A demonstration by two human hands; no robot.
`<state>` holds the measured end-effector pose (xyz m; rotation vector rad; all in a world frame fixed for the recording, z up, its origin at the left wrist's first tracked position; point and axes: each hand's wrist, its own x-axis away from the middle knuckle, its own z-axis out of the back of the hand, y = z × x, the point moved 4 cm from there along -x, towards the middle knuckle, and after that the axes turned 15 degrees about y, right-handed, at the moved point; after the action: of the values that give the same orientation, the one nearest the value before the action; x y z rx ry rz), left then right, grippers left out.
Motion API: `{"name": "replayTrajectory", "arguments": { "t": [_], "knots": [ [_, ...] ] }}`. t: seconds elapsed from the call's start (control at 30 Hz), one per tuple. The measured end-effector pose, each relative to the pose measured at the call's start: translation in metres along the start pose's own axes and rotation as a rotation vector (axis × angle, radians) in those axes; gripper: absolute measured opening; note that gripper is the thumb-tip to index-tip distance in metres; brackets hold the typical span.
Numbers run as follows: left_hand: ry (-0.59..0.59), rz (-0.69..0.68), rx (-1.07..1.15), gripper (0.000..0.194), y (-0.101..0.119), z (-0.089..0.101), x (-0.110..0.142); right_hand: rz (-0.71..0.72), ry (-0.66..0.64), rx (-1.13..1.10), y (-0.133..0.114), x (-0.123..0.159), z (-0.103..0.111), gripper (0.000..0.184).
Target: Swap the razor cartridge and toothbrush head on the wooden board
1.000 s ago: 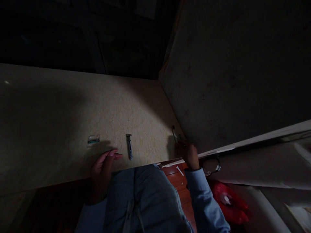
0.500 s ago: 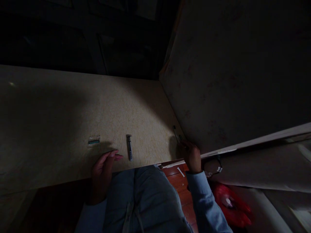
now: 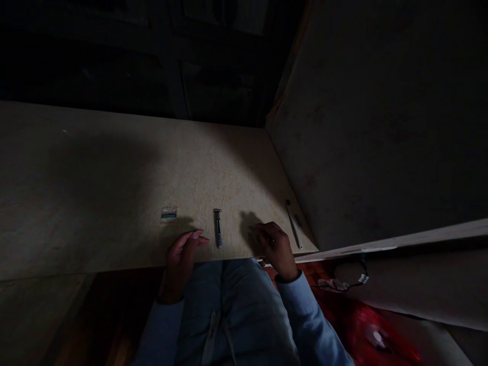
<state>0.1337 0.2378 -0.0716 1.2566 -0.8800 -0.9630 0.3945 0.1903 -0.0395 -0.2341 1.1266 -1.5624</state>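
Note:
A razor (image 3: 218, 229) with a dark blue handle lies upright in view on the table, its head pointing away from me. My left hand (image 3: 182, 262) hovers just left of it, fingers loosely stretched out and holding nothing visible. Right of the razor, over the table's front edge, is my right hand (image 3: 277, 250), fingers loosely bent and apart, with nothing visible in them. Beyond that hand a white toothbrush (image 3: 295, 227) with a dark head lies along the right side. Beside it sits a small dark piece (image 3: 298, 220). A clear plastic pack with a teal strip (image 3: 169, 215) lies left of the razor.
The pale table (image 3: 213, 168) ends at a dim patterned wall (image 3: 366, 152) on the right. Dark panels (image 3: 133, 76) stand behind it. Below right are a red plastic bag (image 3: 366, 330) and a cable with a white tag (image 3: 363, 278).
My right hand has moved left, away from the toothbrush and small dark piece, toward the razor. Both items stay by the wall. The view has shifted left; my left hand keeps its pose.

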Motion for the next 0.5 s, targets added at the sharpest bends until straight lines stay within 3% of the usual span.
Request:
{"name": "replayTrajectory", "arguments": {
  "t": [0.27, 0.37, 0.5],
  "knots": [
    [-0.012, -0.005, -0.002, 0.043, 0.005, -0.001, 0.003, -0.063, -0.177, -0.039, -0.031, -0.009, -0.051, 0.034],
    [-0.023, -0.004, 0.006, 0.041, 0.003, -0.002, 0.003, -0.099, -0.261, 0.102, -0.047, -0.014, -0.069, 0.040],
    [-0.043, -0.005, 0.031, 0.039, 0.001, -0.002, 0.003, -0.086, -0.319, 0.368, -0.061, -0.023, -0.088, 0.032]
  ]
}}
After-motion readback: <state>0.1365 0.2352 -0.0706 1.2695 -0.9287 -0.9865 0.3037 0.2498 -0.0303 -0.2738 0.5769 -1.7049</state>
